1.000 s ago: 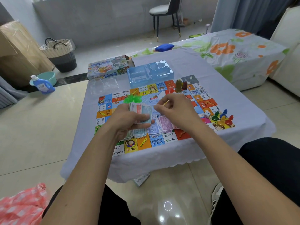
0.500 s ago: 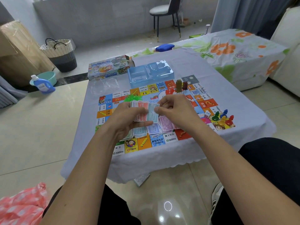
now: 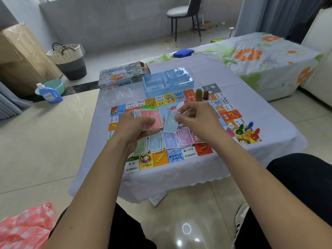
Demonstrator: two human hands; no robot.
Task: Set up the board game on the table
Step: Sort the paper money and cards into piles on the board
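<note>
1. My left hand (image 3: 138, 126) has its grip closed around a fan of red play money (image 3: 150, 119), held above the board (image 3: 179, 155).
2. My right hand (image 3: 195, 119) pinches one blue 1000 note (image 3: 170, 122) at its top edge, above the sorted piles (image 3: 168, 141) on the board, which lies on the worktop (image 3: 233, 78).
3. Risk: the note is thin, so it can slip and mix the piles.
4. My right wrist is near the pawns (image 3: 248, 131) and the dice (image 3: 230, 127), so a wide move can knock them over.
</note>
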